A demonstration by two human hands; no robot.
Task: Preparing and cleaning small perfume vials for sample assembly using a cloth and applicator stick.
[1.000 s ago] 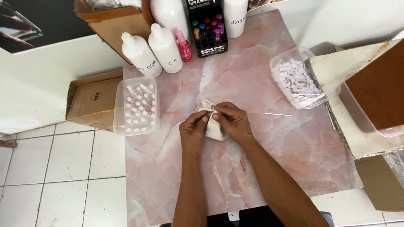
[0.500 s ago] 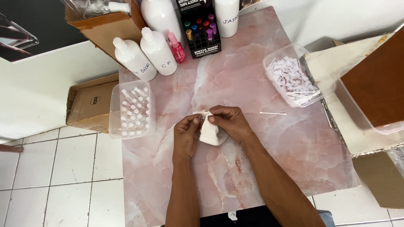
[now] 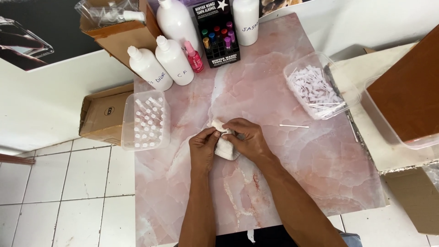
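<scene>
While resting on pink marble table [image 3: 283, 183], white cloth [image 3: 225, 147] pinched by left hand [image 3: 204, 148] and right hand [image 3: 245, 139] together. Probably soft, light, limp; best gripped at folded edge, beside small part hidden in fingers.

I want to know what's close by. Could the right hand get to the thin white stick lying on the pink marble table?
Probably yes. The thin white stick lies alone on the pink marble table, just beyond the right hand, with nothing between them. That hand, though, is busy gripping a small white cloth.
</scene>
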